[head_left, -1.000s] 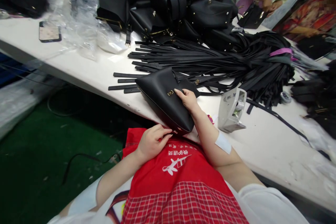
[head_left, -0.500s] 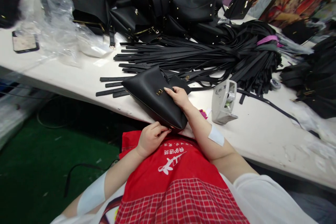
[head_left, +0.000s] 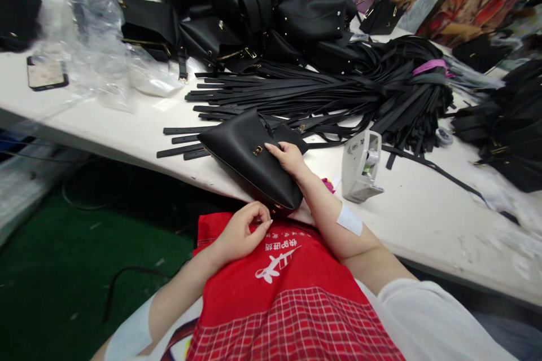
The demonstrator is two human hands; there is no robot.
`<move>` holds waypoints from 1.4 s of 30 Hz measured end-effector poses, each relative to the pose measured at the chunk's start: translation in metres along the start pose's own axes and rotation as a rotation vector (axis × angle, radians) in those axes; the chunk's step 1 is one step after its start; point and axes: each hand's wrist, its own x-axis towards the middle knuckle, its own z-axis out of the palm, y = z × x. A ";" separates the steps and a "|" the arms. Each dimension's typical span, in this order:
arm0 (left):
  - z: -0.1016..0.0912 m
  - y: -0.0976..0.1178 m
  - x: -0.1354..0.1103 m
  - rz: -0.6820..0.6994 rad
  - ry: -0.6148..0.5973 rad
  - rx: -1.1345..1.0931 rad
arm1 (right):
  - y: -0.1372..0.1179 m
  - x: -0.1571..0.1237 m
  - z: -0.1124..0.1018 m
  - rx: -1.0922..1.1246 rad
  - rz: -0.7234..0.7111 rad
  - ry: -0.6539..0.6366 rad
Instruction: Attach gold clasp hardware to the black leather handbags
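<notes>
A black leather handbag [head_left: 245,152] with a small gold emblem leans over the table's front edge, its lower corner near my apron. My right hand [head_left: 288,159] grips its right side, thumb on the front face and the other fingers partly out of sight. Just below that corner, where small metal studs show, is my left hand [head_left: 248,229], apart from the bag. Its fingers are curled with thumb and fingertips close together; anything between them is too small to make out. A red apron [head_left: 288,271] lies beneath both forearms.
Black straps [head_left: 288,87] lie bundled behind the bag, beside a pile of black handbags [head_left: 313,14]. A white tape dispenser [head_left: 355,172] stands right of my right forearm. Plastic wrapping [head_left: 101,56] and a phone [head_left: 47,73] are at left. Two other people handle bags at the far right.
My left hand has drawn back from the bag's lower corner, slightly down and left. The right hand and the bag have hardly moved.
</notes>
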 end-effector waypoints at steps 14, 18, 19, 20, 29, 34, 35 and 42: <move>0.006 -0.007 0.007 0.469 0.279 0.652 | -0.003 -0.003 0.001 0.062 0.009 0.004; 0.006 -0.008 0.010 0.530 0.298 0.715 | -0.005 -0.004 0.000 0.059 0.005 0.002; 0.006 -0.007 0.012 0.527 0.300 0.703 | -0.005 -0.004 0.000 0.058 0.003 0.001; 0.006 -0.005 0.014 0.516 0.303 0.686 | -0.005 -0.003 0.000 0.057 0.001 0.001; 0.010 -0.002 0.018 0.395 0.262 0.638 | -0.003 -0.002 0.001 0.022 0.003 0.015; 0.013 -0.002 0.014 0.367 0.247 0.670 | -0.006 -0.004 0.001 0.063 0.022 0.008; 0.015 -0.001 0.013 0.371 0.223 0.669 | -0.006 -0.004 0.001 0.074 0.032 0.010; 0.015 0.004 0.003 0.105 -0.003 0.251 | -0.005 -0.006 0.001 0.097 0.048 0.009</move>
